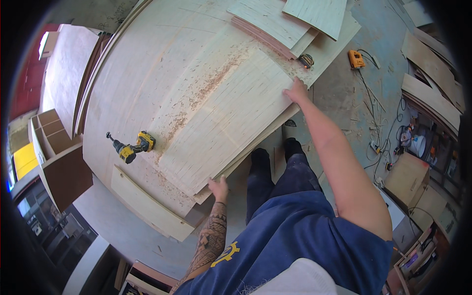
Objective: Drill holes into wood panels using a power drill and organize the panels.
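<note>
Nearest me, my left hand (218, 188) grips the near corner of the top plywood sheet (231, 110), fingers curled over its edge where it overhangs the counter (147, 209). My right hand (296, 91) is stretched out to the sheet's far right corner, palm down and fingers spread flat on the wood, thumb at the edge; I cannot tell whether any finger hooks under it. So both of my hands have hold of the same pale sheet, which lies tilted across the big stack of panels on the counter, its right edge hanging out over the floor (339, 93) above my dark shoes (275, 155).

A band of sawdust (196, 98) runs along the sheet's left edge. Just left of that, a yellow and black cordless drill (130, 147) lies on its side on the lower panel, well apart from both of my hands. Farther off, more cut plywood pieces (295, 19) are piled at the stack's far end, with a tape measure (306, 60) beside them. Beyond, on the floor, a yellow corded power tool (356, 59) sits with its cable trailing. An open wooden cabinet (59, 157) stands at the left.
</note>
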